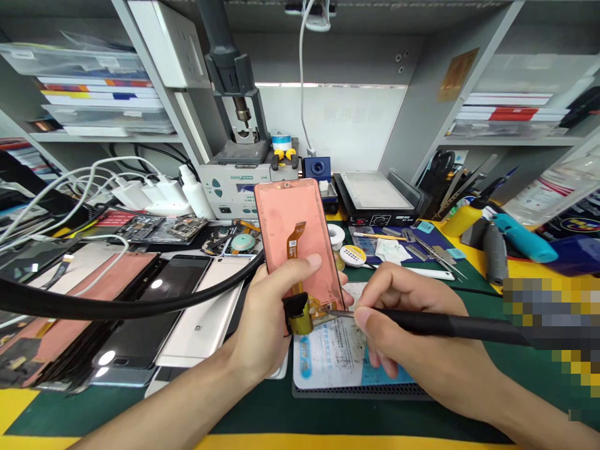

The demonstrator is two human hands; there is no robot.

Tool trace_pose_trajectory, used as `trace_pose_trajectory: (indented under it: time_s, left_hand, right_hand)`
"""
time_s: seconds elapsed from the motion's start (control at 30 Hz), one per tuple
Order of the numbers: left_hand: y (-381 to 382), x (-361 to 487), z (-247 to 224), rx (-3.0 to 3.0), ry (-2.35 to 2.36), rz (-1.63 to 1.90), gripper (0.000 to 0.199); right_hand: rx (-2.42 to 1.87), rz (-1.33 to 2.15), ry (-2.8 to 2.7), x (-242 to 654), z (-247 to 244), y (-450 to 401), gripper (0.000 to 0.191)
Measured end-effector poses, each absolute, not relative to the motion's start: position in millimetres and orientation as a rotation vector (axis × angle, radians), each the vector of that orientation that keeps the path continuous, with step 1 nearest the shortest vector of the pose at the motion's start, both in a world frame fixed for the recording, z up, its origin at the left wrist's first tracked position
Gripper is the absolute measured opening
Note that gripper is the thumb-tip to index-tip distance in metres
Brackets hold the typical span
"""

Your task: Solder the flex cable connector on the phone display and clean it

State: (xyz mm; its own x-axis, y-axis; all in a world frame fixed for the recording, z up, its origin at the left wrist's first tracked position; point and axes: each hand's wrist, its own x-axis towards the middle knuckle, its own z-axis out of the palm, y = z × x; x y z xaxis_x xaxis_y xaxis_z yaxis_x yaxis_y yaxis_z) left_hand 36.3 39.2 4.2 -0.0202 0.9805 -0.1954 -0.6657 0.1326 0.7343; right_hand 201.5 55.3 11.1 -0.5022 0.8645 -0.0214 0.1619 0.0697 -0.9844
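Note:
My left hand (265, 312) grips a phone screen (276, 215) by its lower left side, the thumb lying across its copper-pink back. An orange flex cable (295, 240) runs down the middle of that back. At the lower edge, a dark and gold-coloured flap of film (300, 315) is folded over. My right hand (412, 312) pinches a slim black-handled tool (435, 324) like a pen. The tool's thin metal tip (341, 314) reaches the bottom edge of the screen; its exact shape is too small to tell. Below lies a stained white-and-blue mat (328, 356).
Several phones and screens (173, 300) lie at the left, with a thick black hose (140, 307) arching over them. A grey rework station (234, 190) and a hot plate (379, 194) stand behind. Tweezers (443, 259) and a white roll (335, 235) lie at the right back.

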Motion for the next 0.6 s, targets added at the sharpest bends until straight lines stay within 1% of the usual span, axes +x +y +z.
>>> trace_pose_trajectory:
  time_s: [0.33, 0.6]
  left_hand:
    - [38.5, 35.2, 3.7, 0.496, 0.788, 1.394, 0.021]
    - [39.8, 35.9, 4.0, 0.487, 0.779, 1.393, 0.024]
  right_hand:
    - [-1.045, 1.499, -1.759, 199.7, 14.5, 54.0, 0.015]
    - [-1.061, 1.489, -1.730, 198.0, 16.0, 53.5, 0.016]
